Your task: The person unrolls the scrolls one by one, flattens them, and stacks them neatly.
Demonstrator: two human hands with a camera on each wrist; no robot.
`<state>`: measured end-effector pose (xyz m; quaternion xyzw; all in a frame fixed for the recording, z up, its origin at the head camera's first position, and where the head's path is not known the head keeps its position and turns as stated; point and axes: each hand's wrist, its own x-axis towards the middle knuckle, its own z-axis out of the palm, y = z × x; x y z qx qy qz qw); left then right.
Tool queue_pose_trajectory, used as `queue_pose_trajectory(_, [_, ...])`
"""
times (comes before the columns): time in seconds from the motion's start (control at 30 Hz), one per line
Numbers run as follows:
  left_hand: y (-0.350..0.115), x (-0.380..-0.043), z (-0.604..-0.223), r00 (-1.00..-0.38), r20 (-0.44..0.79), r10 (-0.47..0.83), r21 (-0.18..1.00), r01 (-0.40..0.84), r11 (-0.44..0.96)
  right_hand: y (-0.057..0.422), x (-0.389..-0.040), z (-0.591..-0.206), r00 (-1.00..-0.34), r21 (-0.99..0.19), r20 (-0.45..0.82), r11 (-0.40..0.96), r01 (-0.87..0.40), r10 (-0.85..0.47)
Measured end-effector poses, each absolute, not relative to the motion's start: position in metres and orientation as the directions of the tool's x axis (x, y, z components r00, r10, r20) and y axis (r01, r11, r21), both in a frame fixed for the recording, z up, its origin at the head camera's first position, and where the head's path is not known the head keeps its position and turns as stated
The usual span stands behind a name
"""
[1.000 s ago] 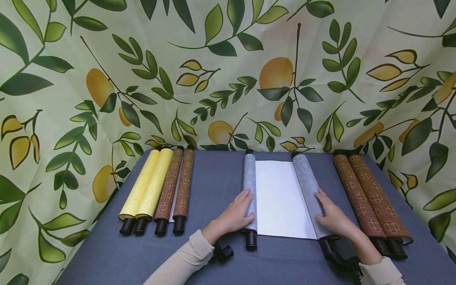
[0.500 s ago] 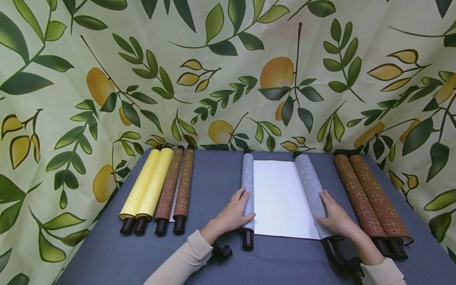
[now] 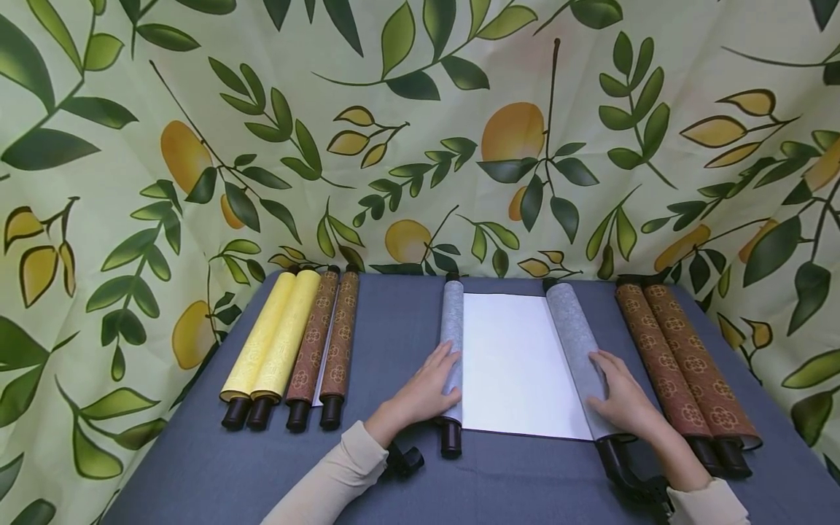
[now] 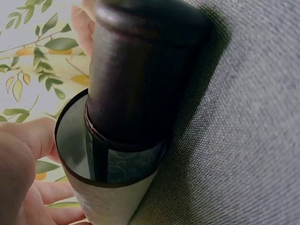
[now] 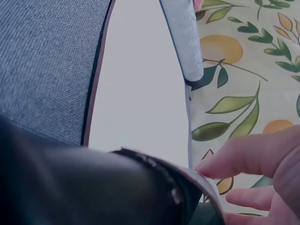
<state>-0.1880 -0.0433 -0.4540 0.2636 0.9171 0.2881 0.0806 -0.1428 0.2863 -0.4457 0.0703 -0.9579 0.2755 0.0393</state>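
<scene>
A light grey roll (image 3: 453, 313) is being touched by the fingers of the left hand (image 3: 423, 386), and a second grey roll (image 3: 571, 313) by those of the right hand (image 3: 623, 394). Between the two sets of fingers, a white sheet (image 3: 518, 364) is being bordered on either side by the rolls. Nearer the camera than the left fingers, a dark knob (image 3: 450, 440) is being left uncovered. Well left of the left fingers, yellow scrolls (image 3: 289, 339) and brown patterned scrolls (image 3: 341, 343) are being borne by a blue-grey cloth (image 3: 387, 328); right of the right fingers, another brown pair (image 3: 682, 350) is being borne likewise. Beyond all fingers, the background is being filled by a leaf-and-fruit curtain (image 3: 433, 175).
</scene>
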Motion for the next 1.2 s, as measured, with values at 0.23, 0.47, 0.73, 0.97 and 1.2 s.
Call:
queue_pose_trajectory(0.23, [-0.0428, -0.1857, -0.4531, -0.869, 0.018, 0.494, 0.557, 0.419, 0.717, 0.2894, -0.1447, -0.4475, -0.993, -0.513, 0.050, 0.851, -0.116, -0.105])
queue_pose_trajectory(0.47, [-0.0427, -0.1848, -0.4542, -0.898, 0.049, 0.438, 0.534, 0.394, 0.748, 0.2908, -0.1438, -0.4439, -0.998, -0.501, 0.009, 0.863, -0.058, -0.062])
queue_pose_trajectory(0.73, [-0.0475, -0.1853, -0.4564, -0.891, 0.094, 0.445, 0.548, 0.419, 0.724, 0.2877, -0.1440, -0.4436, -0.995, -0.525, -0.098, 0.847, 0.083, 0.037])
queue_pose_trajectory(0.97, [-0.0477, -0.1847, -0.4547, -0.908, 0.058, 0.414, 0.549, 0.375, 0.747, 0.2848, -0.1443, -0.4456, -0.985, -0.546, -0.158, 0.826, 0.143, 0.066])
queue_pose_trajectory(1.2, [-0.0463, -0.1853, -0.4537, -0.935, -0.012, 0.354, 0.532, 0.294, 0.794, 0.2846, -0.1440, -0.4484, -0.988, -0.536, -0.135, 0.833, 0.140, 0.079])
